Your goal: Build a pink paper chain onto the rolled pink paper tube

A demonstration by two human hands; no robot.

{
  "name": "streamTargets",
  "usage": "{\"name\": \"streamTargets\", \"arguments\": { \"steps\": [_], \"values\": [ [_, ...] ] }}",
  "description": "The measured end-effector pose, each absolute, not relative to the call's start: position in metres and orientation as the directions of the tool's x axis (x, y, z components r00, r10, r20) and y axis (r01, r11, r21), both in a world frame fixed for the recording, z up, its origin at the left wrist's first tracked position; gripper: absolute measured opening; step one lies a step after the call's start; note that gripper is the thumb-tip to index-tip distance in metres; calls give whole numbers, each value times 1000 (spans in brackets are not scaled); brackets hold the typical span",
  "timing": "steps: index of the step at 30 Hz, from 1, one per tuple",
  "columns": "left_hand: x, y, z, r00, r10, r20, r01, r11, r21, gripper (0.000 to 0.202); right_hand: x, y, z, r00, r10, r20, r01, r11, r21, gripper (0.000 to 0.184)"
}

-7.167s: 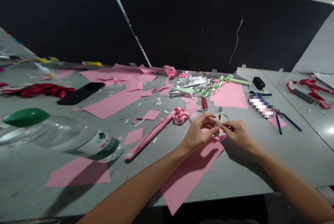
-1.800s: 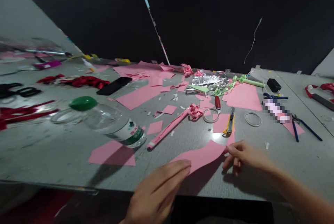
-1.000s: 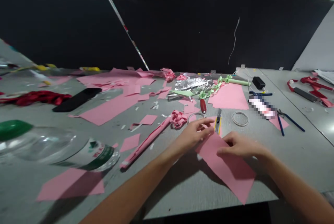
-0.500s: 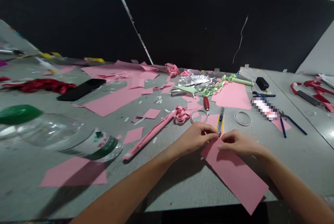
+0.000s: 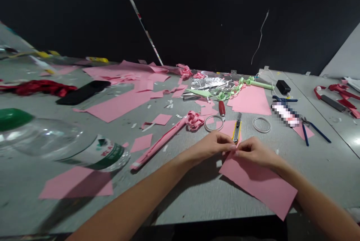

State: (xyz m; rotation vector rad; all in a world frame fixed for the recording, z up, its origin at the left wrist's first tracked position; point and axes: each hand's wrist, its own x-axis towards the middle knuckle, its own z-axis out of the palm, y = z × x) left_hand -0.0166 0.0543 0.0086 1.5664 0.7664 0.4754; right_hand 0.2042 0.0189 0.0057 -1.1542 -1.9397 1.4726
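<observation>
A rectangular sheet of pink paper (image 5: 261, 184) slants toward the table's front edge, its far corner pinched between my two hands. My left hand (image 5: 216, 144) is closed, thumb and index finger on that corner. My right hand (image 5: 254, 151) also pinches it, the fingertips of both hands nearly touching. Just beyond them lies a yellow box cutter (image 5: 237, 128) with its blade showing, on another piece of pink paper (image 5: 225, 126). A roll of tape (image 5: 213, 123) lies beyond my left hand, a second ring of tape (image 5: 261, 125) beyond my right.
A rolled pink paper stick with a curled end (image 5: 160, 143) lies left of my hands. Further left are a plastic bottle (image 5: 84, 147) on its side and a black phone (image 5: 84, 92). Blue-handled pliers (image 5: 316, 131) lie to the right. Foil (image 5: 210, 83) sits near the black wall.
The pink sheet has swung, its near end shifting right and up toward my right forearm. My fingertips have come closer together at its corner. The view has shifted slightly.
</observation>
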Motion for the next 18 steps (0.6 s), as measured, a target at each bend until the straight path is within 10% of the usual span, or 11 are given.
{"name": "streamTargets", "arguments": {
  "steps": [18],
  "values": [
    [-18,56,5,675,738,-13,319,-276,907,32,205,20,4,-521,841,-147,392,83,-916,36]
  ]
}}
